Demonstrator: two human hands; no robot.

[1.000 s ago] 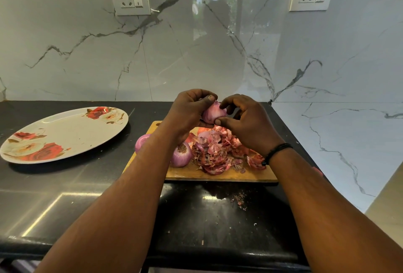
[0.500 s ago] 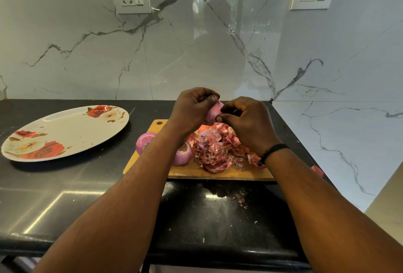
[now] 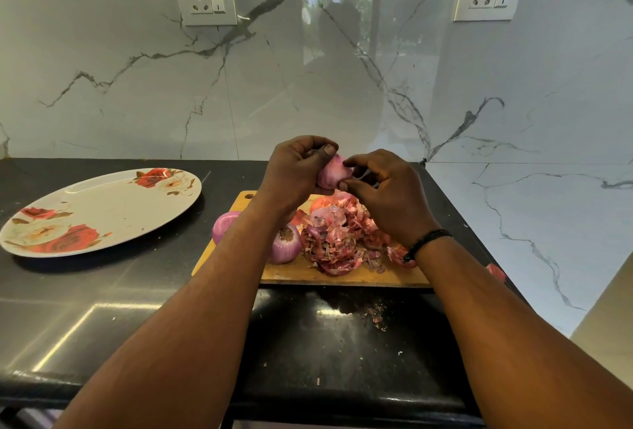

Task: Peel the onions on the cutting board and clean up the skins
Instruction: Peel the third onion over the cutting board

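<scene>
Black polished stone counter (image 3: 102, 308) runs under a white marble-veined backsplash, and I work over the rectangular wooden cutting board (image 3: 342, 276) at its middle. My left hand (image 3: 294, 172) curls round the pale pink half-peeled onion (image 3: 332, 173), thumb laid across its top, holding it in the air just above the far edge of the board. My right hand (image 3: 387, 195) has its fingers bent, thumb and forefinger pinching at the onion's right flank, at about three o'clock on the bulb; I cannot tell whether a strip of skin is actually caught between them.

To do this well, I judge I should keep the left grip firm but not crushing, roll the bulb toward the right hand, and draw any loosened skin downward so it falls on the heap of reddish-pink papery onion skins (image 3: 342, 237) directly below, not past the edge. Some flecks already lie on the counter at six o'clock of the board.

Two purple peeled onions (image 3: 286, 245) wait at nine o'clock of the heap, partly behind my left forearm. An oval white plate with red rose print (image 3: 99, 209) sits well apart at nine o'clock of the board.
</scene>
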